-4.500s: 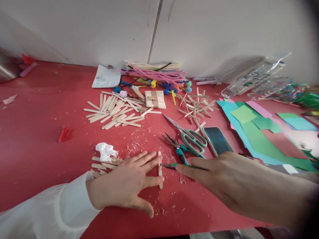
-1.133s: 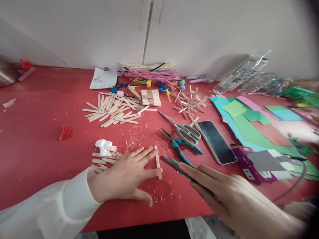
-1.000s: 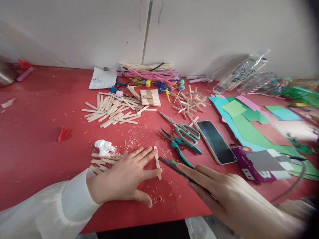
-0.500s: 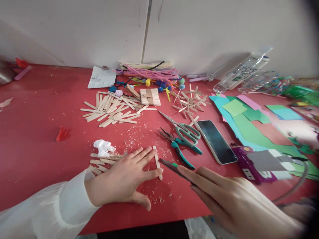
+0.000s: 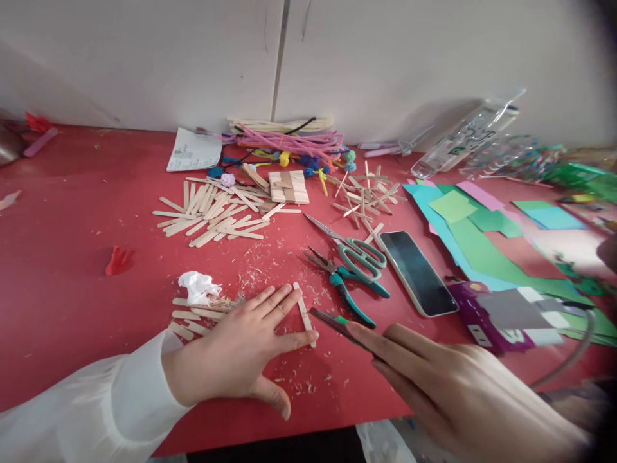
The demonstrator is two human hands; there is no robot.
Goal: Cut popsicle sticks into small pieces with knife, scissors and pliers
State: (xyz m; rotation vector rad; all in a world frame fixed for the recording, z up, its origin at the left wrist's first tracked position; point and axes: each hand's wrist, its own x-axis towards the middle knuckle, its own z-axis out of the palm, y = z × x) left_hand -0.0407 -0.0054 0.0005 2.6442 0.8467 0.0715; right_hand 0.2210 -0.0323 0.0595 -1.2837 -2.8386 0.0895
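Note:
My left hand (image 5: 241,350) lies flat on the red table (image 5: 72,289), fingers spread, two fingertips pressing a single wooden craft stick (image 5: 304,313). My right hand (image 5: 453,392) is closed around a thin green-handled cutter (image 5: 337,323). The cutter's blade tip points at the stick, just right of it. Wood shavings (image 5: 270,270) are scattered around the stick.
A pile of craft sticks (image 5: 212,215), cut sticks (image 5: 193,318) and crumpled white tissue (image 5: 195,286) lie near my left hand. Scissors (image 5: 359,251), teal pliers (image 5: 344,292), a phone (image 5: 417,271), coloured paper (image 5: 482,247), pipe cleaners (image 5: 294,141) and thin sticks (image 5: 369,196) lie beyond.
The cutter was drawn back from the stick and now rests angled beside it. My left hand stays pressed on the stick, which has tilted slightly. The view shifted a little.

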